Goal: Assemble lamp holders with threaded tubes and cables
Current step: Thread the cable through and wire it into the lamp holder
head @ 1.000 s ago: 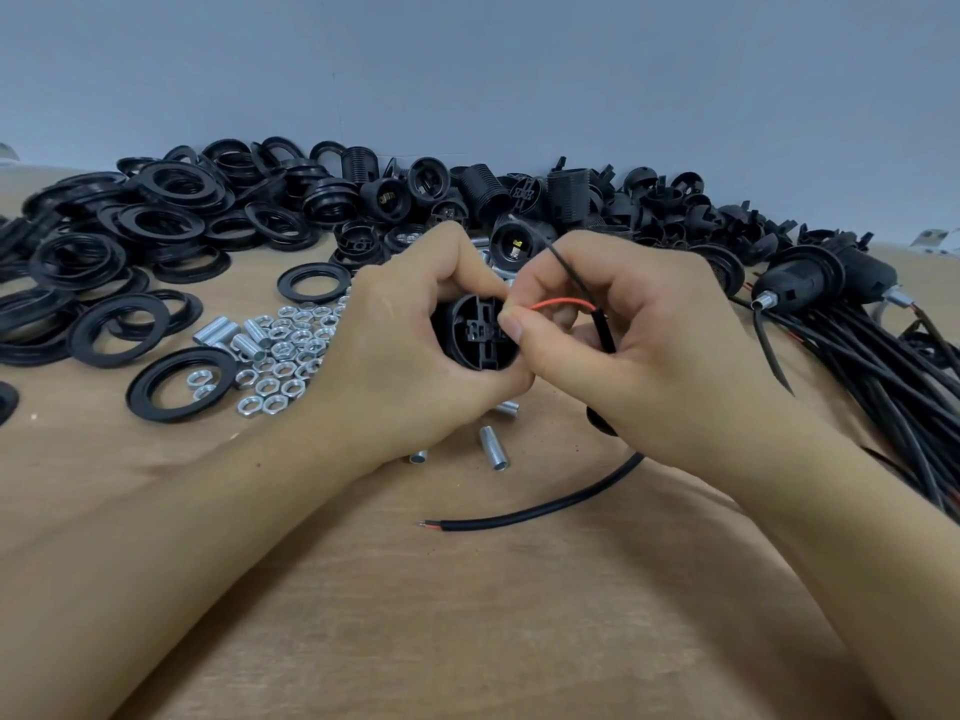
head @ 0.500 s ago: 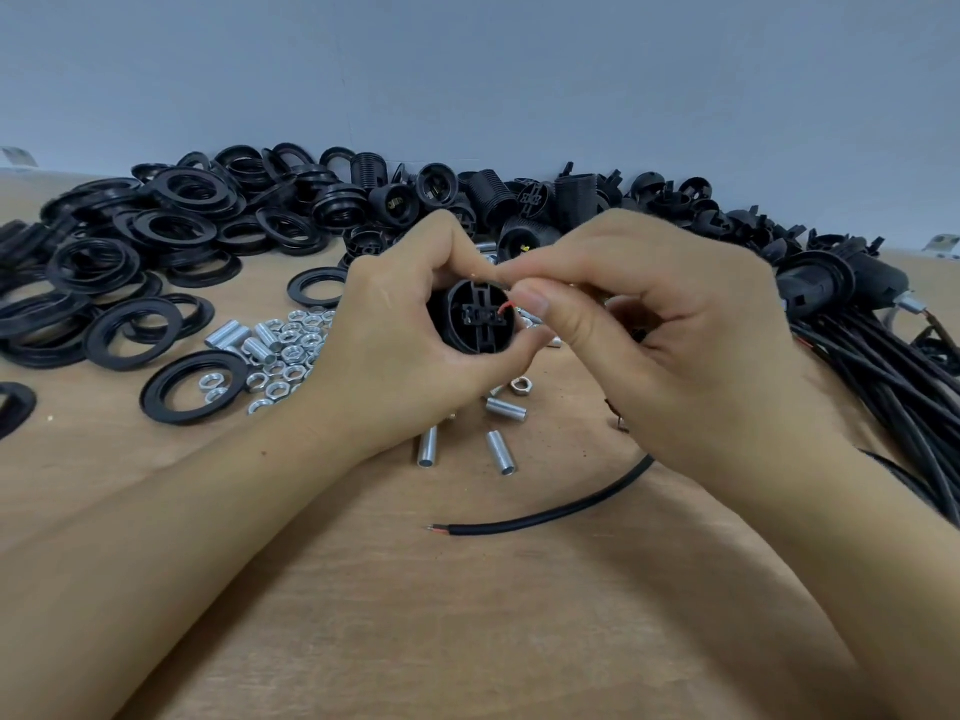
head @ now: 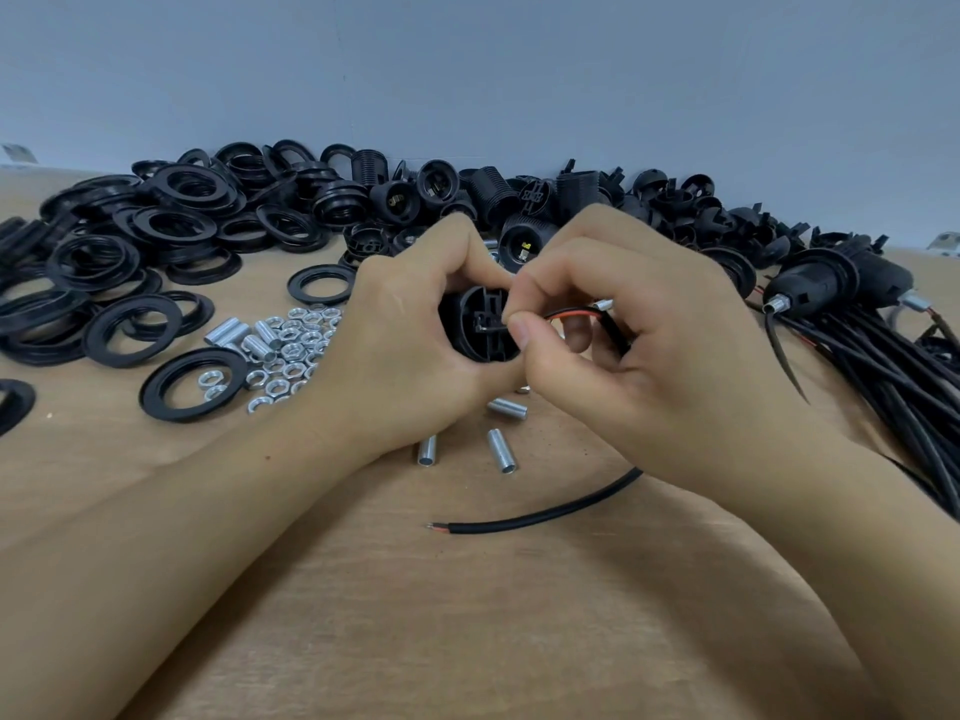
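The left hand [head: 415, 335] grasps a black holder [head: 480, 324], its open back turned to the camera, lifted above the counter [head: 467, 615]. The right hand [head: 639, 356] pinches a red wire [head: 571, 315] at the holder's back terminal, thumb and forefinger closed on it. The black cable [head: 545, 517] trails from under the right hand onto the counter, below the holder. Three tubes [head: 501, 449] lie just below the holder. Left of the holder lies a heap of nuts [head: 296, 345], beyond them the rings [head: 176, 226]. Right of the holder lies a bundle of finished cables [head: 883, 356].
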Motion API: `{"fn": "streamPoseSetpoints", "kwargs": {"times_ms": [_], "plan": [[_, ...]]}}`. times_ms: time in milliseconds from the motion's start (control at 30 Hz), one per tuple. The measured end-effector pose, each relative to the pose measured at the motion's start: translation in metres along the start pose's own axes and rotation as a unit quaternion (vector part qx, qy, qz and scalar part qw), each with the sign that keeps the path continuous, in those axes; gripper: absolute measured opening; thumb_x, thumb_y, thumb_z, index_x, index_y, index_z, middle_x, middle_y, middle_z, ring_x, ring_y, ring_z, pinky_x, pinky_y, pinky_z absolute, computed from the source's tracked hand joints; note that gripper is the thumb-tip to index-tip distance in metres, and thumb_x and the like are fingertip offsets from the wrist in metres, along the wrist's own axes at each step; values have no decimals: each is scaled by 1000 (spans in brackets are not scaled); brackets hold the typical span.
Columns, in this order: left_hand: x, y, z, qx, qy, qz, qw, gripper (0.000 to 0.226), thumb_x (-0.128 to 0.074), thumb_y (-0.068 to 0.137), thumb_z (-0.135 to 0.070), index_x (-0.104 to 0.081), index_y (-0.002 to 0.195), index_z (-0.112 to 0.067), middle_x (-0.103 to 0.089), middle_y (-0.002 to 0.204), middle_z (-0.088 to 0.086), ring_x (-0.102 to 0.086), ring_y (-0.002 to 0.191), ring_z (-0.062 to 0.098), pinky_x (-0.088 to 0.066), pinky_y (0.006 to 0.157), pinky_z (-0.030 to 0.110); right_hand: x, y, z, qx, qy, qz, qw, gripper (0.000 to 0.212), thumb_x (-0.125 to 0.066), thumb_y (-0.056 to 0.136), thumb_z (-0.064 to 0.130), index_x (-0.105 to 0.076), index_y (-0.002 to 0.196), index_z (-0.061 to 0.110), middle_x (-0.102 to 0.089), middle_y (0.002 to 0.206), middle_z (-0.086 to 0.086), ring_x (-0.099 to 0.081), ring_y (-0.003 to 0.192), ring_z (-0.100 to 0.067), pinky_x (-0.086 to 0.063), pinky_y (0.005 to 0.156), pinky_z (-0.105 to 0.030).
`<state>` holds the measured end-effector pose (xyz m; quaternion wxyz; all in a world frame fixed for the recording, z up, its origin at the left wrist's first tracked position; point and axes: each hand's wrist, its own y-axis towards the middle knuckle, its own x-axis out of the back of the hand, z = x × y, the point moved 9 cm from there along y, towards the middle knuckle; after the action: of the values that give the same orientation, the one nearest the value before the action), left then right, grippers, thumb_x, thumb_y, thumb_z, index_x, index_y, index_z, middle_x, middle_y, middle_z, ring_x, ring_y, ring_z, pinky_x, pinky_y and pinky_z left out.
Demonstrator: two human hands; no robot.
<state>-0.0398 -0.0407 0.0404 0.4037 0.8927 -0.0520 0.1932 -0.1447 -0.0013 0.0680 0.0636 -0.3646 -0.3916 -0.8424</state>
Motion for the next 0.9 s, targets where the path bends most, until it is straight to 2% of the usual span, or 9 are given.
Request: {"fn": "streamPoseSetpoints", "kwargs": {"times_ms": [133, 267, 467, 600, 733, 900], "plan": [[1, 0, -2, -4, 9, -3, 1000, 33, -83, 70, -15, -52, 82, -13, -61, 69, -15, -55, 57, 11, -40, 52, 17, -2, 0, 0, -4, 5, 5, 1000, 6, -64, 85, 5, -67, 81, 8, -57, 86, -3, -48, 68, -6, -36, 59, -9], [1, 0, -4, -6, 27, -3, 1000, 34, -82, 71, -15, -50, 81, -14, -63, 68, -7, -52, 56, 8, -38, 52, 14, -1, 0, -3, -16, 8, 3, 1000, 8, -63, 87, 6, -67, 82, 10, -57, 86, -1, -49, 71, -7, -37, 60, -9], [1, 0, -3, -9, 47, 5, 999, 35, -87, 72, -11, -53, 81, -9, -64, 66, 4, -55, 57, 17, -41, 50, 25, -2, 0, -1, -7, -39, -7, 999, 7, -62, 86, 10, -67, 82, 10, -57, 85, -2, -47, 69, -4, -34, 61, -11], [1, 1, -4, -11, 58, 0, 998, 38, -88, 71, -9, -52, 81, -13, -64, 66, 3, -55, 58, 13, -40, 51, 20, 1, 0, -2, -15, -58, -28, 998, 5, -64, 86, 9, -67, 81, 9, -56, 83, 0, -47, 68, -1, -33, 63, -10], [1, 1, -5, -18, 64, 9, 998, 37, -86, 71, -10, -50, 79, -15, -60, 63, 2, -51, 57, 15, -36, 50, 17, -3, 0, 0, -7, -38, -8, 999, 6, -64, 86, 8, -67, 82, 9, -57, 85, -2, -49, 69, -8, -35, 62, -12], [-1, 0, -8, -32, 79, 11, 996, 38, -84, 71, -7, -48, 78, -16, -52, 60, -6, -44, 53, 8, -30, 50, 11, -3, 1, 5, 2, -81, -25, 996, 7, -64, 86, 9, -68, 80, 7, -57, 83, -3, -43, 65, -7, -36, 61, -18]]}}
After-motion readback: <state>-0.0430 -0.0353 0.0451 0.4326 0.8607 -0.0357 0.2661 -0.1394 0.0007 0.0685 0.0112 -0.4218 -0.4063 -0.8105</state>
